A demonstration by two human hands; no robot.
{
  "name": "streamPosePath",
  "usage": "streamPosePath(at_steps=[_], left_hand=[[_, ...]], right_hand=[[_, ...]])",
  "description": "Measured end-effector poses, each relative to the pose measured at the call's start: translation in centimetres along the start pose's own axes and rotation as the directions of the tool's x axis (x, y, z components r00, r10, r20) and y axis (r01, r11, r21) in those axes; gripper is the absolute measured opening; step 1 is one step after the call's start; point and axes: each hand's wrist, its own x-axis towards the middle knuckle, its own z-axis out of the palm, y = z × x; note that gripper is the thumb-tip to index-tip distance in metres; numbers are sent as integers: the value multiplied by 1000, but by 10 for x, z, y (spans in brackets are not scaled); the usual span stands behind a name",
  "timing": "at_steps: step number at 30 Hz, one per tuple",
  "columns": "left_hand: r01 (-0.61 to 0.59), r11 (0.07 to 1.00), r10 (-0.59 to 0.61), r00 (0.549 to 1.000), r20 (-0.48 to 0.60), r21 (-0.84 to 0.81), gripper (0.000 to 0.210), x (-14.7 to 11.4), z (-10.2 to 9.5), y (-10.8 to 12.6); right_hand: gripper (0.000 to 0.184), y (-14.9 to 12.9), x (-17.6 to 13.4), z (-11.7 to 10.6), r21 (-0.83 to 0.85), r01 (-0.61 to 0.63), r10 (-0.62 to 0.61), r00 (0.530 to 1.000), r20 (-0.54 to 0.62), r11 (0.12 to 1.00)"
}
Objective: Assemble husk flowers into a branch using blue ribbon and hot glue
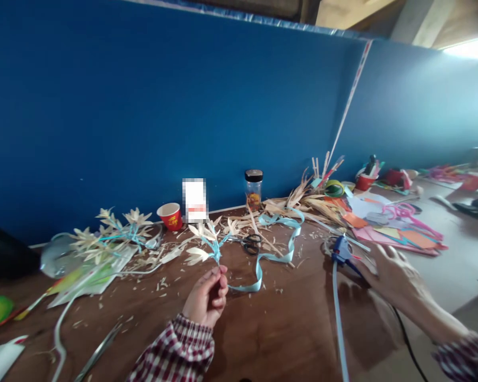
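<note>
flower sprig (214, 248) was pinched kinda upright by the left hand (207, 296), glue gun (341, 249) pointed away just beside the spread right hand (399, 280)

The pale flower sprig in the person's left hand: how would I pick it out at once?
Start with the tall blue partition, then drop to the brown table in front of it. Near the picture's middle, the left hand pinches the pale flower sprig below its blue-wrapped stems. Unlike the bigger flower bunch farther left, this sprig is held in a hand.
</note>
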Motion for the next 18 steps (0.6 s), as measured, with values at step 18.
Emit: streamPosePath(at_steps=[18], left_hand=[[38, 989, -59, 988, 146, 145, 38, -8, 6, -11]], right_hand=[[21, -242, 37, 4, 846, -524, -288, 828, 481, -95]])
